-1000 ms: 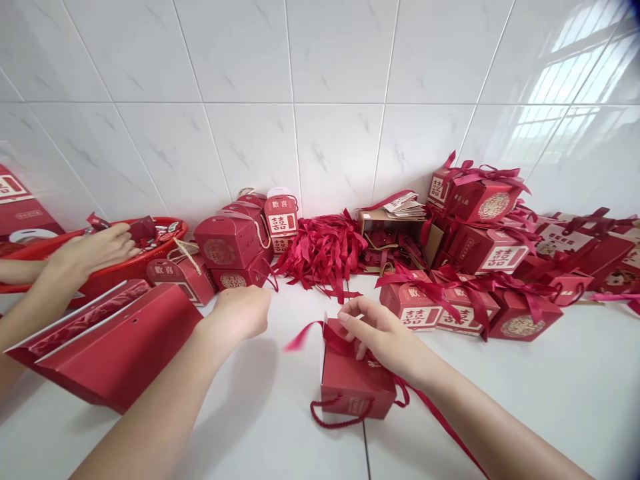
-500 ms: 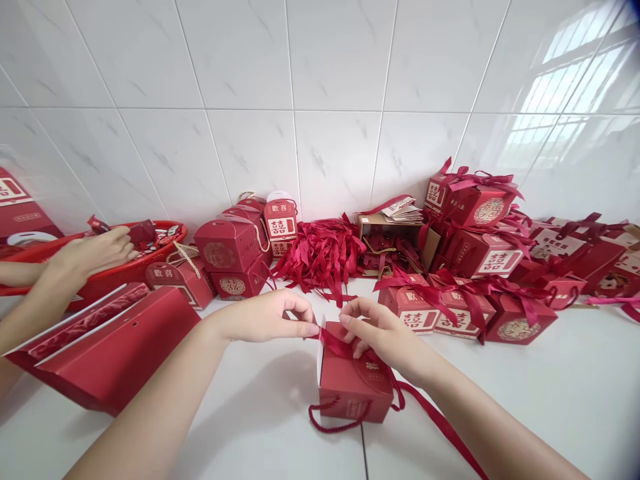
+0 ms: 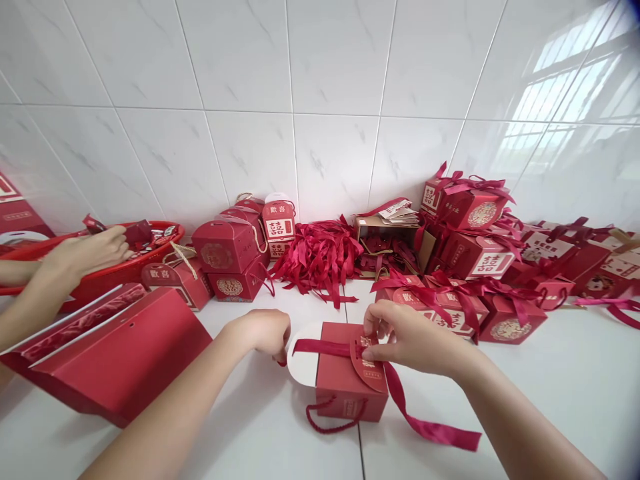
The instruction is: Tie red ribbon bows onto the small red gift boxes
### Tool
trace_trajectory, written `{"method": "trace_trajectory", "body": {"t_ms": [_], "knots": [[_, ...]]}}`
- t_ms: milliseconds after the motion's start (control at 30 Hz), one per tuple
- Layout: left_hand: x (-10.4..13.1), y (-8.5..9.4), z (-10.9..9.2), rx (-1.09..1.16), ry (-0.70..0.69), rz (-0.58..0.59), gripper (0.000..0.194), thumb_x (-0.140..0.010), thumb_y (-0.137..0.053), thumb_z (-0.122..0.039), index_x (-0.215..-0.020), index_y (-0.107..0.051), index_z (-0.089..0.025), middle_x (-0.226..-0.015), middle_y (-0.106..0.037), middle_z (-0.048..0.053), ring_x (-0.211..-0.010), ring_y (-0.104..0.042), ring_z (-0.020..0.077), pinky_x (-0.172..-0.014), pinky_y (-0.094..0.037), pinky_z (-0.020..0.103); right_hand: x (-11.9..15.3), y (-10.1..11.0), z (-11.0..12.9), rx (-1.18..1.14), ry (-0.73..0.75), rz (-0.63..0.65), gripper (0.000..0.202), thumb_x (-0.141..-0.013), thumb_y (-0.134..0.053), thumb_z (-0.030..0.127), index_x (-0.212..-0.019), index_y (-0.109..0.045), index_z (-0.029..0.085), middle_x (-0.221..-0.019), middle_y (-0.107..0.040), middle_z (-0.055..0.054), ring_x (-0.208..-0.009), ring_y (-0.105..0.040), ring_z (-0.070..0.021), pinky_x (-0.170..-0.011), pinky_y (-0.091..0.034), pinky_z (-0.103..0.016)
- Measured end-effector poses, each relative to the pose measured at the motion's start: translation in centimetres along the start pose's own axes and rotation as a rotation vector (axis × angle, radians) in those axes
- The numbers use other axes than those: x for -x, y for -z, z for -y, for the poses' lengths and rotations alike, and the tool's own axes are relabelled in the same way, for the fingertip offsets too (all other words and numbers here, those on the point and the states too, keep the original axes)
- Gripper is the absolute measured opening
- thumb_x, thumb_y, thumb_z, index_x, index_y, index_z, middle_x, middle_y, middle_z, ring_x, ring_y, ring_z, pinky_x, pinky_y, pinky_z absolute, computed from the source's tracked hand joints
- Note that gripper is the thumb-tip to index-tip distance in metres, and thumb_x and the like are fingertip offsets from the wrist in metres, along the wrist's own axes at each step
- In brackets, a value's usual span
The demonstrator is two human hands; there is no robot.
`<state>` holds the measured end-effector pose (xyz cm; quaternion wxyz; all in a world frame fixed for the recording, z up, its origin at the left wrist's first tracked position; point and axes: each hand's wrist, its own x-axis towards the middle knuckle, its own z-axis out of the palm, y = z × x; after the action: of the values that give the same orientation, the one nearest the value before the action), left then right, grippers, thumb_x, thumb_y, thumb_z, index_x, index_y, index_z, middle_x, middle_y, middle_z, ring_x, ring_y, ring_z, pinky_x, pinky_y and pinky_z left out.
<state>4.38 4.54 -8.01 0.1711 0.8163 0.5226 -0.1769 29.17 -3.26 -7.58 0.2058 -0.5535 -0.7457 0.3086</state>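
A small red gift box [image 3: 345, 387] stands on the white table in front of me, a twisted cord handle [image 3: 334, 429] hanging at its near side. Its left flap is folded outward and shows a white inside [image 3: 303, 367]. A dark red ribbon [image 3: 325, 347] crosses the top and passes through slots in both flaps, its loose tail lying to the right. My left hand [image 3: 270, 333] is closed beside the white flap, with a bit of ribbon showing under the fingers. My right hand [image 3: 400, 337] pinches the rounded right flap [image 3: 369, 373] against the box top.
Another person's hand [image 3: 95, 252] is over a red basket [image 3: 120, 267] at left. A large red bag [image 3: 125, 353] stands nearer. At the back are stacked boxes [image 3: 225, 247], a ribbon pile [image 3: 320, 257] and an open carton [image 3: 390, 233]. Ribbon-tied boxes [image 3: 513, 317] fill the right.
My left hand has moved left and down, and the left flap now lies folded outward. The ribbon lies flatter across the top. My right hand has shifted slightly right onto the right flap.
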Motion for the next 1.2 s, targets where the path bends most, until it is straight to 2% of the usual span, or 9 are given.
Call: {"method": "trace_trajectory", "body": {"t_ms": [200,367,433,567,667,833,933,1067,1200], "knots": [[-0.4,-0.5,-1.0,-0.08,0.002,0.007,0.015,-0.049,-0.065,-0.028,-0.061,-0.064,-0.018,-0.069,-0.068,0.009,-0.058,-0.057,0.0237,-0.055,-0.043,0.033,1.0,1.5,-0.5,0.158,-0.089,0.114,0.037,-0.067,-0.067,0.058,-0.067,-0.063,0.021,-0.076,-0.063,-0.007,-0.064,-0.054,-0.0197,-0.052,-0.034,-0.028],[-1.5,-0.9,-0.3,-0.126,0.11,-0.006,0.014,-0.046,-0.068,-0.025,-0.054,-0.061,-0.016,-0.06,-0.065,0.012,-0.061,-0.062,0.0299,-0.058,-0.046,0.038,1.4,2.4,-0.8,0.188,-0.029,0.218,0.026,-0.067,-0.07,0.047,-0.079,-0.071,0.024,-0.086,-0.067,-0.006,-0.074,-0.059,-0.0221,-0.055,-0.038,-0.028],[-1.3,-0.6,0.0,-0.11,0.096,-0.037,0.024,-0.048,-0.069,-0.028,-0.068,-0.066,-0.016,-0.074,-0.068,0.014,-0.074,-0.063,0.0333,-0.064,-0.048,0.038,1.4,2.6,-0.9,0.202,-0.014,0.223,0.026,-0.067,-0.07,0.045,-0.081,-0.072,0.024,-0.088,-0.067,-0.006,-0.076,-0.059,-0.0227,-0.056,-0.039,-0.028],[0.8,1.1,0.2,0.033,-0.139,-0.037,0.05,-0.061,-0.066,-0.035,-0.11,-0.061,-0.026,-0.117,-0.062,0.007,-0.102,-0.058,0.0269,-0.08,-0.047,0.03,1.4,3.1,-1.3,0.201,0.013,0.189,0.017,-0.071,-0.066,0.038,-0.075,-0.072,0.023,-0.084,-0.067,-0.007,-0.07,-0.059,-0.0206,-0.055,-0.038,-0.028],[2.6,2.5,0.0,0.255,-0.398,0.018,0.048,-0.071,-0.062,-0.036,-0.117,-0.057,-0.028,-0.126,-0.057,0.003,-0.11,-0.054,0.0228,-0.091,-0.043,0.027,1.7,3.8,-1.7,0.209,0.038,0.189,0.014,-0.076,-0.059,0.03,-0.079,-0.071,0.024,-0.087,-0.068,-0.005,-0.073,-0.06,-0.0206,-0.057,-0.04,-0.029],[3.4,3.1,-0.4,0.495,-0.569,0.09,0.029,-0.083,-0.053,-0.047,-0.086,-0.06,-0.019,-0.096,-0.062,0.003,-0.09,-0.056,0.0179,-0.082,-0.046,0.025,2.5,5.6,-2.3,0.122,0.015,0.092,0.016,-0.079,-0.058,0.034,-0.079,-0.071,0.024,-0.081,-0.066,-0.004,-0.07,-0.058,-0.0194,-0.06,-0.041,-0.029],[3.0,2.8,-0.6,0.685,-0.563,0.095,0.036,-0.087,-0.047,-0.05,-0.071,-0.049,-0.018,-0.072,-0.054,0.0,-0.067,-0.052,0.0127,-0.067,-0.046,0.024,3.0,6.6,-2.4,0.057,-0.069,0.049,0.027,-0.08,-0.059,0.045,-0.072,-0.068,0.021,-0.066,-0.059,-0.003,-0.059,-0.052,-0.0154,-0.052,-0.037,-0.026],[3.1,2.7,-0.8,0.797,-0.57,0.056,0.035,-0.084,-0.054,-0.048,-0.067,-0.046,-0.018,-0.059,-0.041,-0.005,-0.052,-0.04,0.0091,-0.052,-0.036,0.022,3.1,7.2,-1.9,-0.108,-0.134,-0.033,0.042,-0.08,-0.056,0.057,-0.064,-0.061,0.018,-0.054,-0.043,0.002,-0.047,-0.035,-0.0091,-0.043,-0.025,-0.024],[4.2,3.0,-1.5,0.889,-0.595,-0.06,0.032,-0.083,-0.058,-0.043,-0.065,-0.05,-0.018,-0.057,-0.037,-0.005,-0.052,-0.032,0.0083,-0.049,-0.028,0.022,2.3,6.3,-0.9,-0.428,0.028,-0.082,0.036,-0.08,-0.06,0.052,-0.072,-0.069,0.018,-0.065,-0.058,-0.002,-0.061,-0.051,-0.0138,-0.057,-0.04,-0.027]]}}
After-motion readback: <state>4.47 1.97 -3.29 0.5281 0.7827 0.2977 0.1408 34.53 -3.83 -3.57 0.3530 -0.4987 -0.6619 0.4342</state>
